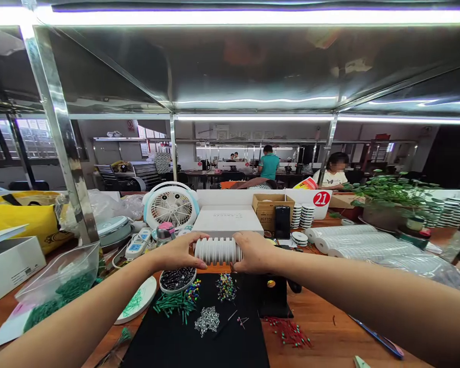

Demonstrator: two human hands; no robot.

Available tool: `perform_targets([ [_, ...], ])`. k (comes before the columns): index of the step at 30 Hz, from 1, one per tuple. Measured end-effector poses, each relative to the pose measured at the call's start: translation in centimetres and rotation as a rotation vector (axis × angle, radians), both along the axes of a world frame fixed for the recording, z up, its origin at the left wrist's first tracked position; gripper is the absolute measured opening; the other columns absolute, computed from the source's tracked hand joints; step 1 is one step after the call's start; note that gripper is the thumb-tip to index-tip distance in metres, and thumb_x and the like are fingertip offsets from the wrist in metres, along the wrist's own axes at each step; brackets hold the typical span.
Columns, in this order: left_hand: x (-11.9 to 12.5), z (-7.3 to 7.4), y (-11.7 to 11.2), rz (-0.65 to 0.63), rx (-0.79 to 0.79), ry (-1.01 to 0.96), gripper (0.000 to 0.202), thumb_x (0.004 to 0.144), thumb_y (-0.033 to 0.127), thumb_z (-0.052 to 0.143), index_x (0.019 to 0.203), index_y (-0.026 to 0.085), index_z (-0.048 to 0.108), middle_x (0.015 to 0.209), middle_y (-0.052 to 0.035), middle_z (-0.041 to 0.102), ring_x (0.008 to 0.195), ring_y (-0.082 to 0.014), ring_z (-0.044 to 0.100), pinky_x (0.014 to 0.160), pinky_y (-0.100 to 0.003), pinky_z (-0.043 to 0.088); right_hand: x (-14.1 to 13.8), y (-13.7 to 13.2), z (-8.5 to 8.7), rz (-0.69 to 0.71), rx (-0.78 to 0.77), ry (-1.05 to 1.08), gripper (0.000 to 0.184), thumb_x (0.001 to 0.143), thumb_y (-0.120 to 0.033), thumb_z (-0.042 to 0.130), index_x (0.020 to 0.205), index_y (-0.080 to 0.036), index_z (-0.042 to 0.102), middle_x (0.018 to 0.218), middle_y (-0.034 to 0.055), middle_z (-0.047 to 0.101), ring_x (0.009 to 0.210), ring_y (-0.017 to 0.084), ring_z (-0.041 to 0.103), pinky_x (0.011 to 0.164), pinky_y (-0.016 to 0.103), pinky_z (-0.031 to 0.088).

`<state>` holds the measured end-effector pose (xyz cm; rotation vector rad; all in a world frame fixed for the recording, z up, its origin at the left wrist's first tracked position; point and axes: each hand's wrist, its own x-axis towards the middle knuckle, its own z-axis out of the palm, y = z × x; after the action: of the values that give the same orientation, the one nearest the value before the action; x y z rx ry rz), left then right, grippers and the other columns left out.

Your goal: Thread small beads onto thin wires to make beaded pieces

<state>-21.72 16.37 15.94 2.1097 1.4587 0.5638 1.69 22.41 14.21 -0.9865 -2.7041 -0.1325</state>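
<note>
Clasping white spool stack (218, 251) near far edge of black mat (241, 352); left hand (182, 251), right hand (253, 251), fingers part-spread, gripping opposite ends.

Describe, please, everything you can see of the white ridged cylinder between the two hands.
The white ridged cylinder lies sideways, with raised rings and shaded grooves along its length. It looks like plastic; whether it is one piece or several stacked is unclear. The left hand holds one end, the right hand the other. In the picture it appears between the white box and the black mat.
</note>
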Motion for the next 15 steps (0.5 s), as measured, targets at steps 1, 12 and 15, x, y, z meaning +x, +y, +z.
perform_targets([
  [1,0.6,0.2,-0.1,0.001,0.086,0.088,0.077,0.060,0.045,0.073,0.126,0.020,0.042,0.125,-0.0102,0.050,0.115,-0.0266,0.047,0.097,-0.040,0.037,0.0,0.0,-0.1,-0.006,0.004,0.007,0.042,0.063,-0.040,0.064,0.095,-0.013,0.059,0.096,0.0131,0.064,0.088,0.027,0.060,0.071,0.032,0.045],
  [12,7.4,1.0,2.1,0.004,0.265,0.603,0.077,0.055,0.057,0.070,0.120,0.020,0.051,0.108,-0.0111,0.063,0.098,-0.0330,0.057,0.081,-0.040,0.044,1.3,-0.2,0.8,0.086,-0.004,0.063,0.073,0.062,-0.050,0.070,0.117,-0.006,0.050,0.111,0.0192,0.057,0.104,0.030,0.052,0.088,0.039,0.041],
  [15,6.5,1.8,2.1,-0.028,0.263,0.499,0.079,0.056,0.063,0.067,0.120,0.018,0.051,0.113,-0.0119,0.061,0.104,-0.0325,0.054,0.088,-0.040,0.041,5.9,1.2,1.5,0.090,0.052,0.290,0.088,0.065,-0.053,0.068,0.132,-0.006,0.034,0.126,0.0197,0.047,0.115,0.028,0.044,0.095,0.037,0.038],
])
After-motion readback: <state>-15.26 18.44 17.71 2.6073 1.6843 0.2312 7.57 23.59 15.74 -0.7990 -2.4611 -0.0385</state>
